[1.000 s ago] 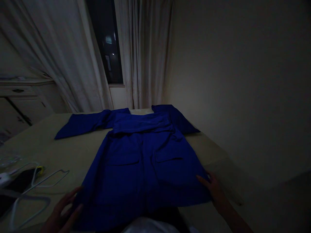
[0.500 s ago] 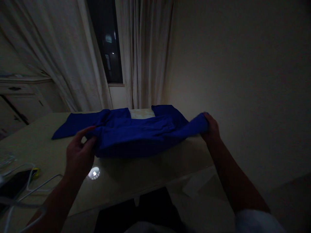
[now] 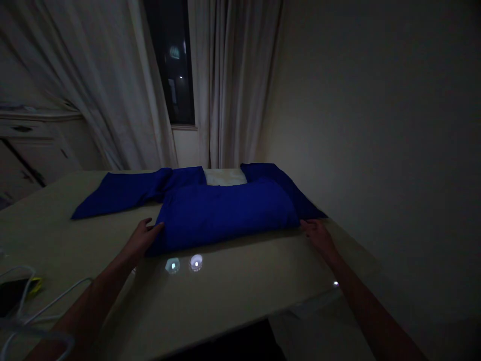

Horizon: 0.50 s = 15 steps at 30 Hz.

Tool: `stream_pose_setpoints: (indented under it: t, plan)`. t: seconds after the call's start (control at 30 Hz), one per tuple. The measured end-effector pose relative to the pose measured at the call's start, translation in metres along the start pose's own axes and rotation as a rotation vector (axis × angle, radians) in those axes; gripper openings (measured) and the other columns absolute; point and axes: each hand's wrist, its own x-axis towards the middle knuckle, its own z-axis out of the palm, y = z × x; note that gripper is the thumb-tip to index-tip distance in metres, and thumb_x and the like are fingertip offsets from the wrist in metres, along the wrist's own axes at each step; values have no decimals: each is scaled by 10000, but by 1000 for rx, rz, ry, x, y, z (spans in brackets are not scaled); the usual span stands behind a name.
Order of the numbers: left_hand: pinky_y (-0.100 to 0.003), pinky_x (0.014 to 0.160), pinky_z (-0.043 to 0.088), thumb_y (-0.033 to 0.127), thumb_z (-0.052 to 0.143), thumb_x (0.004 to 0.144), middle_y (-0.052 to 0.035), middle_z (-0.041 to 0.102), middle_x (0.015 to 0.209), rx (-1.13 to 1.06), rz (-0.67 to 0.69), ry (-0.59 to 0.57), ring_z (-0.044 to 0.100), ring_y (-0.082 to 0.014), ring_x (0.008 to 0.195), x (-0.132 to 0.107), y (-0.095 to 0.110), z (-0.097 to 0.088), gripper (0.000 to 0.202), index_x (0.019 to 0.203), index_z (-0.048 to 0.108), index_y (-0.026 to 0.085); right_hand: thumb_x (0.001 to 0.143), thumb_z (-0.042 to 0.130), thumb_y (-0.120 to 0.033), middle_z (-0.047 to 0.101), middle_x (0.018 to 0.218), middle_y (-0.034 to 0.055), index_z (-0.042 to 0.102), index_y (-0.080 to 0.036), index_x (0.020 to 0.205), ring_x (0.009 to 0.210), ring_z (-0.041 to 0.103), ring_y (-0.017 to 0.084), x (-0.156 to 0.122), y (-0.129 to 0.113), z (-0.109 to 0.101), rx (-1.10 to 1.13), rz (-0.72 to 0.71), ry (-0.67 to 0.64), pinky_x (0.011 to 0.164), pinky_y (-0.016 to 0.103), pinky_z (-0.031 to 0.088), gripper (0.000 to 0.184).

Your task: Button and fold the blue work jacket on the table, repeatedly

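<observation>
A blue garment (image 3: pixel 225 210) lies folded in half across the far part of a pale table (image 3: pixel 233 291), with its sleeves spread to the left and right. My left hand (image 3: pixel 145 235) rests flat at the folded body's near left corner, fingers stretched out and touching the cloth. At the near right corner lies my right hand (image 3: pixel 317 234), fingers flat on the table against the cloth edge. Neither hand grips anything.
White wire hangers (image 3: pixel 33 311) and a dark object with a yellow bit (image 3: pixel 15 293) lie at the table's left near edge. Pale curtains (image 3: pixel 229 85) and a dark window (image 3: pixel 175 60) stand behind the table. A cabinet (image 3: pixel 30 145) is at left. The room is dim.
Both hands lifted the garment's lower half from the near edge, carried it away from me over the upper half, laid it down and released it. The hands now rest at the fold's corners.
</observation>
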Motion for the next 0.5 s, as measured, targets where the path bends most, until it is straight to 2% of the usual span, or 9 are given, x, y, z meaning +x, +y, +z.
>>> stream_pose_setpoints:
  t: [0.07,0.1,0.23,0.33,0.4,0.5]
  plan:
    - [-459,910,620,500,727,836,-214,718,1291,-60,-58,-13,719,-357,1162,-3,11,1,659,1371,578,145,694,655,-778,746,856,92,663,-183,1021,691,680,239,-2,-3,7,95,33,-95,638,355,514,678]
    - [-454,870,635,487,750,822,-205,745,1231,-111,-92,-58,740,-356,1109,-5,16,2,602,1301,624,144,685,666,-773,742,821,83,668,-179,1014,661,665,228,-2,-7,11,129,36,-117,608,340,497,679]
    - [-412,788,665,355,847,739,-190,794,1069,-291,-204,-288,786,-321,921,-17,25,8,479,1130,685,129,604,761,-708,675,666,21,683,-177,952,626,618,211,2,-26,29,131,13,-51,587,316,453,640]
    - [-405,797,672,292,892,664,-181,798,1085,-303,-172,-269,791,-313,913,-35,21,7,556,1155,674,148,550,787,-682,605,606,-15,689,-186,850,598,559,190,1,-35,31,135,-19,-34,571,309,419,588]
    - [-405,829,671,327,901,630,-159,800,1108,-286,-130,-244,792,-314,938,-53,11,-4,634,1198,664,175,550,798,-685,559,584,-31,695,-188,812,577,515,171,-5,-34,18,172,-47,-57,558,300,394,571]
    - [-454,874,669,482,875,588,-124,807,1111,-131,-55,-197,787,-350,979,-89,-21,-35,714,1217,675,212,622,835,-663,582,631,-17,713,-195,806,597,526,163,-29,-18,-25,229,-135,-226,576,294,413,518]
